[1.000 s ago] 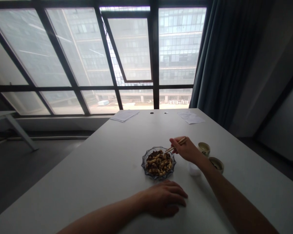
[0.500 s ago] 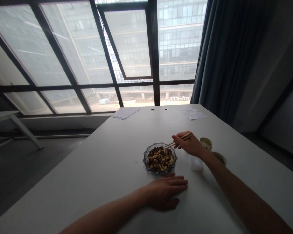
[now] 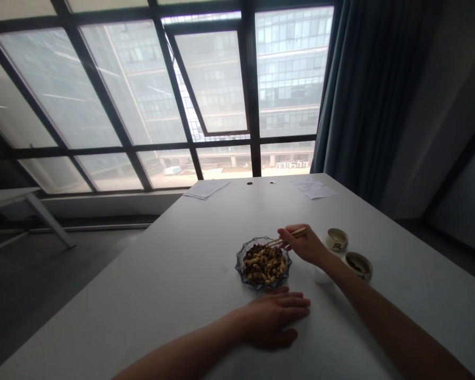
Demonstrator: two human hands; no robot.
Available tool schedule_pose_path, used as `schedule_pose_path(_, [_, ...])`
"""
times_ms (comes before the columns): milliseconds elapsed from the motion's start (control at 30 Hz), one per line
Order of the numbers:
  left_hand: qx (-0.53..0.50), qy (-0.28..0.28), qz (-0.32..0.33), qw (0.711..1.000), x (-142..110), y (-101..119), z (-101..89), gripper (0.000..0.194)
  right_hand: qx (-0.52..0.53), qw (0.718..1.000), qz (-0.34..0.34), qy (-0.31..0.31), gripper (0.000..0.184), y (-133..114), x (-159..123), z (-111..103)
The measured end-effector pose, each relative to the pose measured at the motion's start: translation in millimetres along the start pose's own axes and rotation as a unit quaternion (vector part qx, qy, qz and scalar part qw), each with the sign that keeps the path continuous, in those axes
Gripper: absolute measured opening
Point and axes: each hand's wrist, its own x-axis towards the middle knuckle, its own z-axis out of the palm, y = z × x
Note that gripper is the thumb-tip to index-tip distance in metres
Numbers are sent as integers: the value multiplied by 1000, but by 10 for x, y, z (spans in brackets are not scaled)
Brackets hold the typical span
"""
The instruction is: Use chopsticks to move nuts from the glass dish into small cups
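Observation:
A clear glass bowl (image 3: 240,274) with a scalloped rim holds a heap of peanuts and dark brown pieces (image 3: 263,264). My right hand (image 3: 303,245) grips a pair of chopsticks (image 3: 296,233), whose tips reach in over the bowl's far right side among the food. Whether the tips pinch a piece is too small to tell. My left hand (image 3: 275,316) lies on the table just in front of the bowl, palm down with fingers spread. Beyond my right forearm stand two small ceramic cups, one pale (image 3: 337,240) and one dark inside (image 3: 360,265).
A translucent plastic container (image 3: 322,275) is partly hidden behind my right forearm. Papers lie at the far left (image 3: 206,189) and far right (image 3: 314,189) of the white table (image 3: 174,264). Windows and a dark curtain (image 3: 352,105) stand beyond it.
The view has tilted and shifted slightly. The chopsticks have moved a little about the bowl's far right part, still held in my right hand. My left hand's fingers have straightened on the table.

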Motion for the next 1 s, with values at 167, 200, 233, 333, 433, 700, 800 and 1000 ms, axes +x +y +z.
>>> schedule_pose_path(167, [0,0,8,1000,0,-6,0,62,-7,1000,11,24,52,-141,-2,-101])
schedule_pose_path(200, [0,4,11,1000,1,-9,3,62,-9,999,13,32,53,-214,-13,-166])
schedule_pose_path(233, [-1,7,12,1000,2,-12,7,62,-11,999,15,41,54,-298,-32,-247])
schedule_pose_path(333, [-3,3,6,1000,4,-14,14,62,-24,997,24,75,53,-572,-150,-577])
schedule_pose_path(433, [-3,3,2,1000,6,-8,13,61,-82,988,69,111,51,-759,-322,-950])
schedule_pose_path(700, [3,3,2,1000,23,-10,7,62,-110,983,109,95,40,-730,-432,-1255])
schedule_pose_path(800, [4,6,7,1000,26,-23,18,62,-89,982,107,124,40,-781,-377,-1122])
schedule_pose_path(1000, [3,15,10,1000,24,-25,28,61,-69,994,47,74,53,-806,-285,-743])
